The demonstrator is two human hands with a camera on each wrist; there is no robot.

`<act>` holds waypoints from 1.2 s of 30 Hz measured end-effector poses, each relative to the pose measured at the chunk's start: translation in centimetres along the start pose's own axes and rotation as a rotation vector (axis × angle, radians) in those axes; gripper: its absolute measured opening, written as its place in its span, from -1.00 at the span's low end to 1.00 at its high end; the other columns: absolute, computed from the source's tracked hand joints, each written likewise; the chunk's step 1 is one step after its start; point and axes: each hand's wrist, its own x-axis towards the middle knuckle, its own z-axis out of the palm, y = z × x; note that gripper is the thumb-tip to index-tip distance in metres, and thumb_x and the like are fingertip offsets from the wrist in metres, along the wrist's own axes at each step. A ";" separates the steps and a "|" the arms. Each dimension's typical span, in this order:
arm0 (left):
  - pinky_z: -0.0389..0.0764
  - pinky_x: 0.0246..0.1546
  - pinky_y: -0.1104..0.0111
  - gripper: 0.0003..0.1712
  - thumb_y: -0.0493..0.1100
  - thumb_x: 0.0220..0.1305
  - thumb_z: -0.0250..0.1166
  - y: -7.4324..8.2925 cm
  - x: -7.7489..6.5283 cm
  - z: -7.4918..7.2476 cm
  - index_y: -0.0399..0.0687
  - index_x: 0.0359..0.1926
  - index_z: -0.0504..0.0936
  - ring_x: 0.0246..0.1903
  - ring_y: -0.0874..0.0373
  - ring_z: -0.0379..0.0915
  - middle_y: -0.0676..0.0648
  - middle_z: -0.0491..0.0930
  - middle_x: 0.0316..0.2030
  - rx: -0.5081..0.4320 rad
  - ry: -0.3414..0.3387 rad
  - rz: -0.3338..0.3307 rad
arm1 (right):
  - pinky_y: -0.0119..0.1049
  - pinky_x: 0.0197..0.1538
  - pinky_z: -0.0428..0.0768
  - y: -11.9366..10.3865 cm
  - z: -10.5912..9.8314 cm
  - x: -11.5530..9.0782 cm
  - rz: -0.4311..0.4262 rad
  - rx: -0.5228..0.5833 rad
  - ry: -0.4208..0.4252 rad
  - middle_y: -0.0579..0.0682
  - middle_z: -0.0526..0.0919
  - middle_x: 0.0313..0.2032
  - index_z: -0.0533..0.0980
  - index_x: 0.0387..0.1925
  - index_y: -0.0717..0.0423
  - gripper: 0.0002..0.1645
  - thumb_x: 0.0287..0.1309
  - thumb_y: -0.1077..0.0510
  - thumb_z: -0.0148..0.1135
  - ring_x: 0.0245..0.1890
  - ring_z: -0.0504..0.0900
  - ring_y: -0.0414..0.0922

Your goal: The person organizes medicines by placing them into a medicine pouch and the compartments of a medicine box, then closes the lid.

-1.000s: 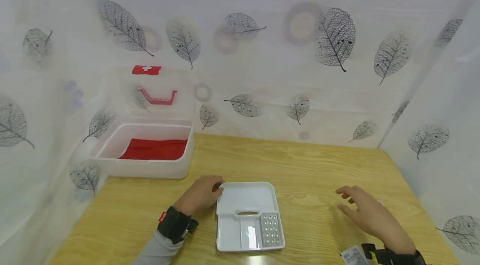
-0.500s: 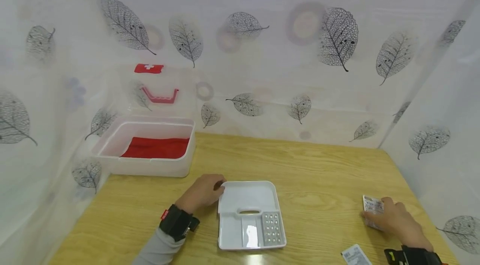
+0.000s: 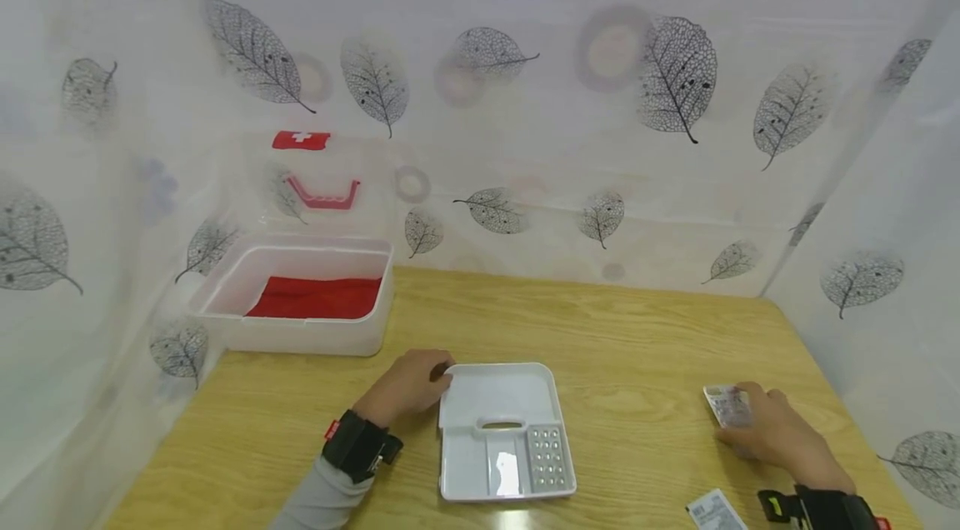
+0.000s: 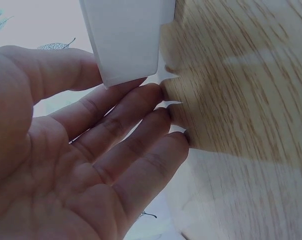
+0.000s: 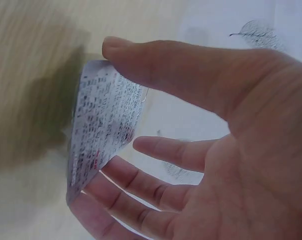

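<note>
A white compartment tray (image 3: 498,390) with a slot handle lies on the table. In its lower right compartment sits a silver blister pack of pills (image 3: 547,458). My left hand (image 3: 408,384) holds the tray's far left corner. In the left wrist view, thumb and index finger are at the white tray corner (image 4: 128,42), the other fingertips touching the tabletop. My right hand (image 3: 791,434), at the table's right side, holds a second printed blister pack (image 3: 727,407). The right wrist view shows this printed pack (image 5: 103,117) tilted, thumb on its upper edge and fingertips along its lower edge.
A translucent box (image 3: 307,336) with a red cloth (image 3: 318,298) inside stands at the back left, its lid with a red handle (image 3: 324,195) raised. A small white printed packet (image 3: 716,511) lies at the front right. Leaf-printed curtains (image 3: 525,130) enclose the table.
My right hand has reached rightward, taken hold of the printed blister pack, and shifted slightly back to the left with it. The left hand stays at the tray corner.
</note>
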 end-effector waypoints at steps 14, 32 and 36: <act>0.58 0.02 0.10 -0.68 -0.24 0.49 0.12 0.1 -0.2 0.0 -0.16 0.15 0.65 -0.14 0.09 0.48 -0.04 0.60 -0.14 0.059 -0.032 0.133 | -0.18 -0.43 0.46 -10.0 0.0 -0.9 -0.158 -0.017 0.148 0.31 0.44 -0.06 0.29 0.34 0.37 -0.03 0.07 -0.04 0.52 -0.34 0.46 -0.04; 0.41 0.33 -0.05 -0.62 -0.17 0.49 0.17 -0.1 -0.2 0.2 -0.13 0.24 0.60 0.29 -0.12 0.43 -0.17 0.58 0.21 0.011 -0.017 0.066 | -0.35 -0.49 0.45 -20.2 2.5 -2.1 -0.332 -0.017 0.217 -0.08 0.52 -0.14 0.54 0.08 0.00 -0.34 -0.11 0.08 0.61 -0.31 0.43 -0.20; 0.43 0.30 -0.03 -0.66 -0.16 0.49 0.16 -0.2 -0.1 0.3 -0.12 0.19 0.63 0.25 -0.10 0.47 -0.15 0.61 0.16 0.037 -0.012 0.076 | -0.36 -0.43 0.47 -21.5 2.9 -1.8 -0.378 -0.021 0.219 -0.13 0.54 -0.17 0.56 0.04 -0.01 -0.37 -0.14 0.11 0.62 -0.30 0.44 -0.23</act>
